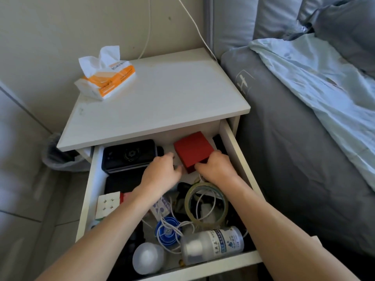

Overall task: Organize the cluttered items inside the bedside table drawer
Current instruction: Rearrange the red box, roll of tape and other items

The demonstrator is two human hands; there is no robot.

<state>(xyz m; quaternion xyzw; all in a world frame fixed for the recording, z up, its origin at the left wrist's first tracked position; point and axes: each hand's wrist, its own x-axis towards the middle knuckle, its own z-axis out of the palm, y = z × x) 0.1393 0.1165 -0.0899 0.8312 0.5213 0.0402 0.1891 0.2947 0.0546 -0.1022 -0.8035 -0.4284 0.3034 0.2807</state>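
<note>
The white drawer [87,201] of the bedside table stands pulled out and full of clutter. A red box [192,150] lies at the back right. My right hand [217,167] grips its near right corner. My left hand [162,171] sits just left of the box with curled fingers; whether it touches the box I cannot tell. A black device [128,155] lies back left. Nearer lie a puzzle cube [107,203], a tape roll [206,203], a blue spool [167,232], a white bottle [213,244], a white bulb [148,257] and tangled white cords [211,196].
On the table top [162,102] stands an orange and white tissue pack [107,78]. A bed with grey sheet [294,159] and pale blue blanket runs along the right. A bin with a bag [56,157] sits left of the table. White cables hang down the wall.
</note>
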